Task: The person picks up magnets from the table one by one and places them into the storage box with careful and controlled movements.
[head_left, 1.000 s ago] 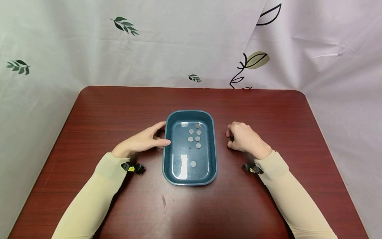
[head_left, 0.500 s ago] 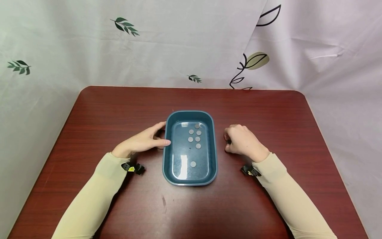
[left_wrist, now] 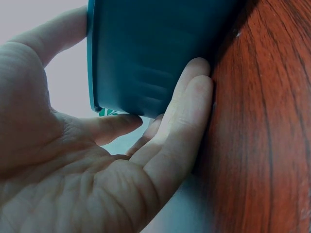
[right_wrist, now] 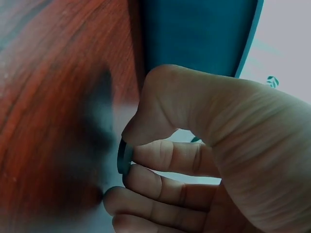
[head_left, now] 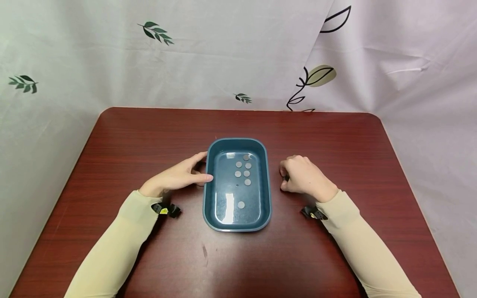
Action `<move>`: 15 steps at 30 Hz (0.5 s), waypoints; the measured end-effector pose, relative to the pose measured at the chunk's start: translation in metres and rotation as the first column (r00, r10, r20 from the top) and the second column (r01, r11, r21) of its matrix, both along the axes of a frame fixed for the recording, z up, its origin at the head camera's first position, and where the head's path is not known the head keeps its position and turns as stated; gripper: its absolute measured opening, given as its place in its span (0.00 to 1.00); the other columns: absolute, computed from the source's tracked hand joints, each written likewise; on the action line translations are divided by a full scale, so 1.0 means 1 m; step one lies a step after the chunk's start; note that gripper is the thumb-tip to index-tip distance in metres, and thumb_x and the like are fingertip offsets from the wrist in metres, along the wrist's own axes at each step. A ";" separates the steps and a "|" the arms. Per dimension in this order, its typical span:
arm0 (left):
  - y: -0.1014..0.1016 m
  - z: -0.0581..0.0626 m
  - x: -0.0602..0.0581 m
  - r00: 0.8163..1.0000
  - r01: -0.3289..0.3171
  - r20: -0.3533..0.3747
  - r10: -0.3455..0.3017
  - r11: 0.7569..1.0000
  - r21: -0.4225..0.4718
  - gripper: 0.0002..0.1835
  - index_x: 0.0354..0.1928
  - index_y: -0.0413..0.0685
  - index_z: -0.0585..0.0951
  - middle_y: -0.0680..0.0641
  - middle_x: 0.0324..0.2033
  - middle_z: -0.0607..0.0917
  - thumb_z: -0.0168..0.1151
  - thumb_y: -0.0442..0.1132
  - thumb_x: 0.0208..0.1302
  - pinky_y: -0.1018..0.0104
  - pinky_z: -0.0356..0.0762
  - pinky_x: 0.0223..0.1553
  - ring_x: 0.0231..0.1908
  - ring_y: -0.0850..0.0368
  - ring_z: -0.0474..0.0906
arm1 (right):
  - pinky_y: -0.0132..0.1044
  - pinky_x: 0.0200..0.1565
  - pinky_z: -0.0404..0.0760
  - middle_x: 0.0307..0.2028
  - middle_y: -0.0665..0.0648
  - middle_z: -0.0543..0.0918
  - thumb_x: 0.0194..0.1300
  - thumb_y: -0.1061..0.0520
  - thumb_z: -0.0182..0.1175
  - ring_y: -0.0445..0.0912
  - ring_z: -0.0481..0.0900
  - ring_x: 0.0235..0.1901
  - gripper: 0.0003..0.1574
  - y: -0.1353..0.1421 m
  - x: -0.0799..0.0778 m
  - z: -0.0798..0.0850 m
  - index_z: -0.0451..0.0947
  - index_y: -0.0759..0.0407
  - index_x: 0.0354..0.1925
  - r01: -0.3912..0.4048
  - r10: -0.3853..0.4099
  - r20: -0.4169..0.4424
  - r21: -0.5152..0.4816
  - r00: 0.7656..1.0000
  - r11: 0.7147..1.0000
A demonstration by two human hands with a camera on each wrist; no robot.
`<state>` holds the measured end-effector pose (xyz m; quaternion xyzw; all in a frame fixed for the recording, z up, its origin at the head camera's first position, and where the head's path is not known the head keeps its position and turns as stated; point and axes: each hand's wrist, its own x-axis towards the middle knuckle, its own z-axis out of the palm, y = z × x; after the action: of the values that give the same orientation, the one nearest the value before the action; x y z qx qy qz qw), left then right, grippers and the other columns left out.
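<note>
In the head view a blue-green rectangular tray (head_left: 237,227) lies on the table with several small silver-grey discs (head_left: 247,174) on its floor. My left hand (head_left: 179,174) holds the tray's left side, thumb over the rim, and the left wrist view shows the other fingers (left_wrist: 182,116) against the outer wall. To the right of the tray, apart from it, my right hand (head_left: 303,176) is low over the table with curled fingers. Between its thumb and fingers it pinches a small dark disc (right_wrist: 125,156), seen nearly edge-on in the right wrist view.
The reddish-brown wooden table (head_left: 179,256) has rounded far corners. Behind it hangs a pale curtain (head_left: 208,54) with leaf prints. Black wrist cameras sit below both hands, the left one (head_left: 167,209) and the right one (head_left: 314,212).
Over the last second my right hand has shifted slightly left and nearer to me, then held almost still. The left hand, tray and discs in it stay in place.
</note>
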<state>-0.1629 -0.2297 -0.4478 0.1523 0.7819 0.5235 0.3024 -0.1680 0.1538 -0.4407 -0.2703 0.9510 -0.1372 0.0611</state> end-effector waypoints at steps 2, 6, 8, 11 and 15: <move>0.000 -0.001 0.000 1.000 -0.001 -0.001 0.001 1.000 -0.001 0.47 0.83 0.55 0.52 0.41 0.75 0.64 0.69 0.45 0.71 0.54 0.88 0.51 0.49 0.48 0.89 | 0.35 0.25 0.71 0.21 0.49 0.75 0.42 0.63 0.68 0.44 0.70 0.23 0.10 0.000 0.000 0.001 0.75 0.51 0.21 0.001 -0.001 0.007 -0.007 1.000 1.000; -0.001 -0.002 0.000 1.000 -0.004 0.006 0.004 1.000 -0.001 0.48 0.83 0.55 0.51 0.40 0.75 0.65 0.69 0.46 0.70 0.53 0.88 0.51 0.49 0.48 0.89 | 0.35 0.25 0.71 0.21 0.49 0.75 0.44 0.62 0.68 0.44 0.70 0.22 0.10 0.000 0.002 0.005 0.76 0.51 0.22 -0.005 0.005 0.019 -0.023 1.000 1.000; -0.001 -0.002 0.000 1.000 -0.004 0.008 0.004 1.000 -0.002 0.48 0.83 0.55 0.51 0.40 0.75 0.64 0.69 0.46 0.70 0.53 0.88 0.51 0.49 0.48 0.89 | 0.35 0.25 0.72 0.21 0.48 0.75 0.44 0.62 0.69 0.44 0.70 0.22 0.10 -0.001 0.002 0.008 0.76 0.51 0.22 -0.007 0.007 0.019 -0.033 1.000 0.999; -0.001 -0.002 0.000 1.000 -0.005 0.008 0.005 1.000 -0.002 0.48 0.83 0.55 0.51 0.40 0.74 0.65 0.69 0.46 0.70 0.53 0.88 0.51 0.49 0.48 0.89 | 0.36 0.26 0.73 0.21 0.48 0.74 0.43 0.61 0.69 0.43 0.70 0.23 0.11 -0.001 0.003 0.010 0.75 0.50 0.22 -0.011 0.012 0.005 -0.053 1.000 0.999; -0.001 -0.002 -0.001 1.000 -0.007 0.005 0.007 1.000 -0.006 0.48 0.83 0.55 0.51 0.40 0.74 0.65 0.69 0.46 0.70 0.54 0.88 0.51 0.49 0.48 0.89 | 0.36 0.28 0.73 0.21 0.46 0.73 0.43 0.60 0.69 0.41 0.70 0.23 0.11 0.000 0.003 0.011 0.75 0.49 0.22 -0.029 0.027 -0.030 -0.069 0.999 0.997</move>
<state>-0.1634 -0.2304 -0.4498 0.1474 0.7832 0.5226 0.3031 -0.1648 0.1542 -0.4293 -0.2875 0.9426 -0.1653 0.0396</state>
